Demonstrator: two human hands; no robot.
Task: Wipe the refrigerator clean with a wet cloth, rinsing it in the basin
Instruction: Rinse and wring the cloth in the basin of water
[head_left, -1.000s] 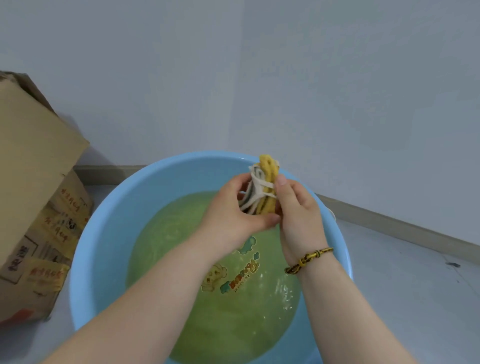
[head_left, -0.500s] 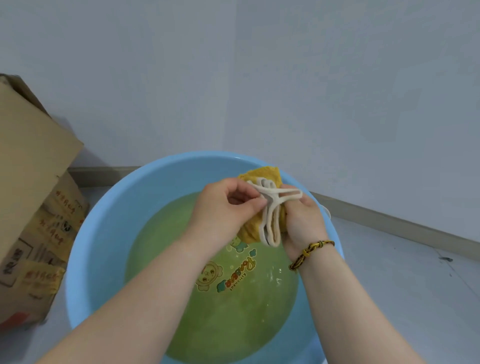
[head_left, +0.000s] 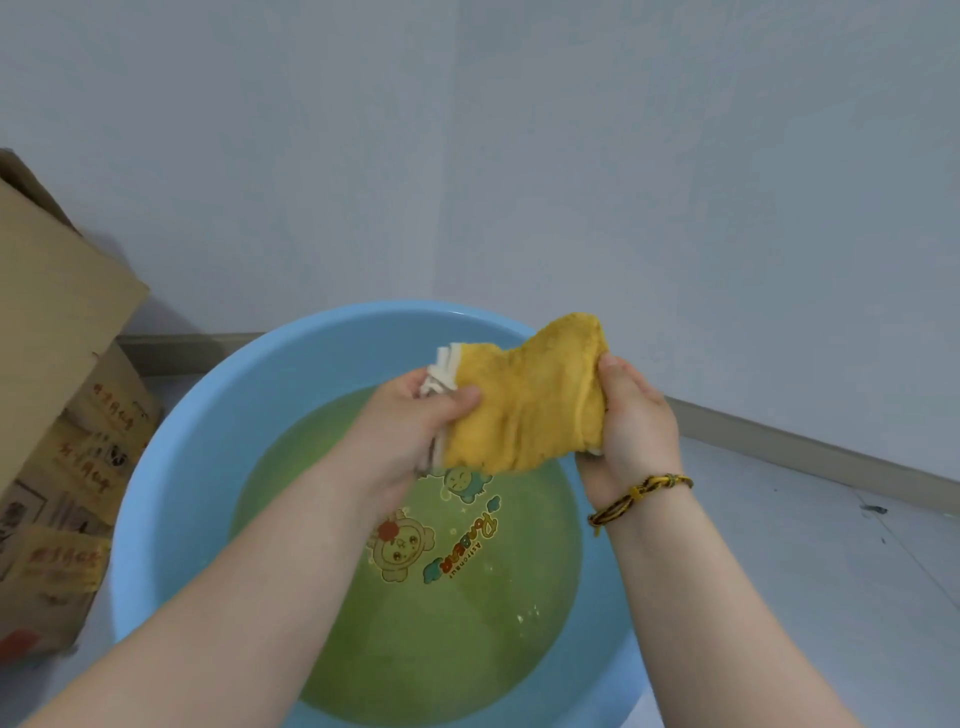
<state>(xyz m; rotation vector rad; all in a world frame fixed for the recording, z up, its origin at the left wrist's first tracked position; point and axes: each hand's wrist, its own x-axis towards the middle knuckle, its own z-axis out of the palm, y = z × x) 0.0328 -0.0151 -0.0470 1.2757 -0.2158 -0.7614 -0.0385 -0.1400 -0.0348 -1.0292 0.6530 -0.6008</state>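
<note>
A yellow cloth (head_left: 530, 400) with white folded edges is stretched between my two hands, just above the water. My left hand (head_left: 410, 431) grips its left end, where the white layers show. My right hand (head_left: 631, 421) grips its right end; a yellow-and-black cord bracelet circles that wrist. Below them stands a light blue plastic basin (head_left: 171, 483) holding greenish water, with cartoon pictures on its bottom. The refrigerator is not in view.
A brown cardboard box (head_left: 57, 395) with printed labels stands on the floor, close against the basin's left side. Grey walls meet in a corner right behind the basin. Pale floor (head_left: 810, 561) extends to the right.
The cloth was bunched and twisted tight between both hands; now it is pulled open sideways, my hands have spread apart, and its yellow face shows.
</note>
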